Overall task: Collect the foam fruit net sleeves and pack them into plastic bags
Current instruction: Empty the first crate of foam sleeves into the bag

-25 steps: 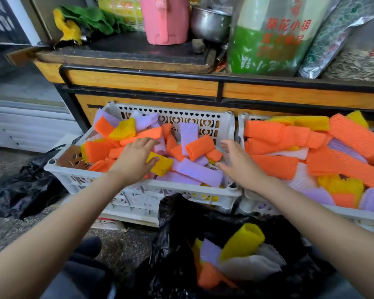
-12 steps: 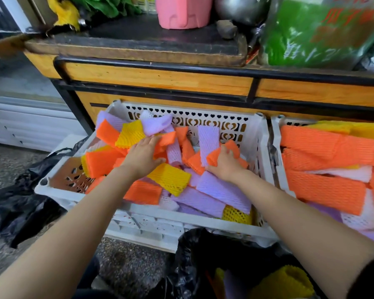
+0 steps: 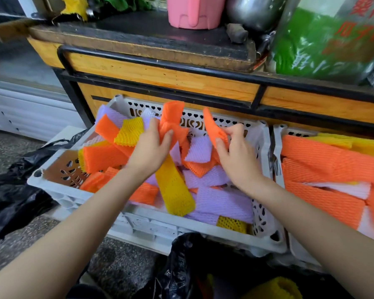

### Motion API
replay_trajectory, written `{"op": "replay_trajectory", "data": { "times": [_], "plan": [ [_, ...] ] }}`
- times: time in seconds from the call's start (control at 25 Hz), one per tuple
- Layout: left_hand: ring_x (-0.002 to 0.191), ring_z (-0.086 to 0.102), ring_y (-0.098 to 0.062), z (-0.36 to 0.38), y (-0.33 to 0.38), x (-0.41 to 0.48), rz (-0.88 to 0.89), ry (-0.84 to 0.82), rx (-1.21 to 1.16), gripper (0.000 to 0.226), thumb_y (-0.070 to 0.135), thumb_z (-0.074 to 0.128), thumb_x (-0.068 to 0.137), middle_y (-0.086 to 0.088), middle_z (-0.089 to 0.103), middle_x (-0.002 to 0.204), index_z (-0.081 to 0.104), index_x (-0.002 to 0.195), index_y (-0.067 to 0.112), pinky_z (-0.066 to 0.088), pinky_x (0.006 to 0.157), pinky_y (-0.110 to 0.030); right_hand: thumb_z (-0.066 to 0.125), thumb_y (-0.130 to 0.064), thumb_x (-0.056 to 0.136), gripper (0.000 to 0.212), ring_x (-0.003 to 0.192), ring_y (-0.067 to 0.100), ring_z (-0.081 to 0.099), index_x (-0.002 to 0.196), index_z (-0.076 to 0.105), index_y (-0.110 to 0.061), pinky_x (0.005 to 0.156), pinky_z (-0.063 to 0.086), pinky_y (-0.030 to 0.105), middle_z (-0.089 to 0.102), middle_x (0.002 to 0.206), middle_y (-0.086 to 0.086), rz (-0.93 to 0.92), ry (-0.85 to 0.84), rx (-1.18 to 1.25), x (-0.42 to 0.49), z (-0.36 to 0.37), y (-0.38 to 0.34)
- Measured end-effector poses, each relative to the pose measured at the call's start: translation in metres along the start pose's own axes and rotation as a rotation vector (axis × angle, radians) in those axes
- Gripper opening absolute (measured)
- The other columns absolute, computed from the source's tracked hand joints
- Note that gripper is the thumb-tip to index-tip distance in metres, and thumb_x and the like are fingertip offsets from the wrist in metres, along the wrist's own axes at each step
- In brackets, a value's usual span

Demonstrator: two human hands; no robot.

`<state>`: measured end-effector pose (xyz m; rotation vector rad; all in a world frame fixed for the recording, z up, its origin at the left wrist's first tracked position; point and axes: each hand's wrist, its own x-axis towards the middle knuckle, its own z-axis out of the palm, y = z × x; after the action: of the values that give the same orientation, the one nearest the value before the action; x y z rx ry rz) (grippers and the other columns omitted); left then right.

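Gripping a crumpled orange sleeve (image 3: 172, 119), the left hand (image 3: 148, 152) has its fingers (image 3: 153, 126) and thumb curled round it above the white crate (image 3: 138, 225). The right hand (image 3: 239, 160) pinches a second orange sleeve (image 3: 213, 128) between thumb and curled fingers, just beside the first. Under both hands the crate holds a jumble of orange, yellow and purple foam sleeves (image 3: 222, 201). A neighbouring crate (image 3: 277, 137) on the right holds longer orange ones, and a black plastic bag (image 3: 181, 266) lies just in front
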<state>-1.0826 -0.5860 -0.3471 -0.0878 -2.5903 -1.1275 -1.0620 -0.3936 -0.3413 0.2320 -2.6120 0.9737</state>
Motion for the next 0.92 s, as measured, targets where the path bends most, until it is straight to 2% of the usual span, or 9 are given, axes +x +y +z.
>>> {"op": "replay_trajectory", "data": {
  "times": [0.12,0.16,0.24,0.32,0.4,0.52,0.72,0.8,0.92],
  "plan": [
    [0.093,0.059,-0.031,0.006,0.023,-0.014,-0.160,-0.016,-0.241,0.027,0.031,0.042,0.100,-0.013,0.060,0.093,0.047,0.104,0.005,0.042,0.076,-0.036,0.049,-0.020,0.096,0.022,0.111,0.021,0.057,0.111,0.042,-0.007,0.088,0.047,0.032,0.044,0.141,0.003,-0.223,-0.141,0.049,-0.020,0.001,-0.020],
    [0.100,0.058,-0.026,0.006,0.028,-0.019,-0.230,-0.047,-0.371,0.034,0.037,0.038,0.100,-0.009,0.060,0.102,0.048,0.112,0.006,0.042,0.083,-0.033,0.051,-0.019,0.095,0.023,0.123,0.020,0.049,0.113,0.043,-0.006,0.097,0.039,0.026,0.038,0.146,0.003,-0.269,-0.210,0.017,-0.025,0.002,-0.023],
    [0.107,0.056,-0.014,0.006,0.032,-0.030,-0.322,-0.132,-0.664,0.042,0.044,0.040,0.098,-0.003,0.057,0.116,0.045,0.123,0.011,0.042,0.092,-0.027,0.055,-0.019,0.093,0.024,0.131,0.015,0.039,0.112,0.046,-0.007,0.099,0.027,0.015,0.033,0.150,0.002,-0.364,-0.284,-0.049,-0.029,-0.001,-0.026],
    [0.094,0.057,0.002,0.004,0.027,-0.041,-0.307,-0.147,-0.735,0.033,0.029,0.055,0.094,0.003,0.058,0.110,0.041,0.121,0.014,0.046,0.081,-0.011,0.057,-0.025,0.092,0.031,0.127,0.006,0.038,0.118,0.046,-0.013,0.094,0.029,0.014,0.029,0.151,-0.009,-0.423,-0.357,-0.058,-0.034,-0.005,-0.027],
    [0.083,0.053,0.010,-0.001,0.015,-0.047,-0.257,-0.091,-0.609,0.036,0.015,0.063,0.089,0.008,0.057,0.100,0.042,0.117,0.015,0.043,0.070,-0.003,0.055,-0.027,0.093,0.036,0.125,-0.004,0.037,0.126,0.041,-0.019,0.097,0.031,0.013,0.031,0.146,-0.018,-0.378,-0.441,0.051,-0.036,-0.009,-0.023],
    [0.090,0.056,-0.003,-0.010,0.000,-0.057,-0.226,0.018,-0.482,0.035,0.017,0.065,0.087,0.005,0.057,0.103,0.043,0.113,0.019,0.041,0.076,-0.013,0.052,-0.027,0.095,0.039,0.126,0.004,0.042,0.129,0.041,-0.014,0.104,0.032,0.019,0.045,0.139,-0.004,-0.200,-0.512,0.059,-0.029,-0.004,0.005],
    [0.099,0.056,-0.012,-0.010,-0.001,-0.064,-0.218,0.051,-0.474,0.032,0.021,0.065,0.088,0.001,0.058,0.108,0.044,0.113,0.021,0.040,0.081,-0.022,0.059,-0.041,0.089,0.056,0.124,0.019,0.047,0.137,0.042,-0.017,0.100,0.039,0.030,0.049,0.139,0.002,0.007,-1.033,-0.309,-0.020,0.019,0.073],
    [0.097,0.055,-0.012,-0.010,0.000,-0.064,-0.222,0.047,-0.469,0.031,0.022,0.064,0.088,0.002,0.058,0.106,0.044,0.112,0.021,0.040,0.080,-0.023,0.065,-0.043,0.084,0.050,0.114,0.021,0.054,0.124,0.053,-0.015,0.095,0.044,0.036,0.058,0.127,0.004,-0.001,-1.048,-0.384,-0.020,0.020,0.082],
    [0.098,0.056,-0.016,-0.011,0.001,-0.065,-0.250,0.044,-0.500,0.030,0.023,0.062,0.090,0.001,0.057,0.107,0.042,0.112,0.022,0.044,0.086,-0.030,0.062,-0.031,0.087,0.022,0.083,0.026,0.058,0.085,0.059,-0.009,0.070,0.043,0.035,0.062,0.087,0.009,-0.053,-0.835,-0.460,-0.006,0.008,0.072]
  ]
}}
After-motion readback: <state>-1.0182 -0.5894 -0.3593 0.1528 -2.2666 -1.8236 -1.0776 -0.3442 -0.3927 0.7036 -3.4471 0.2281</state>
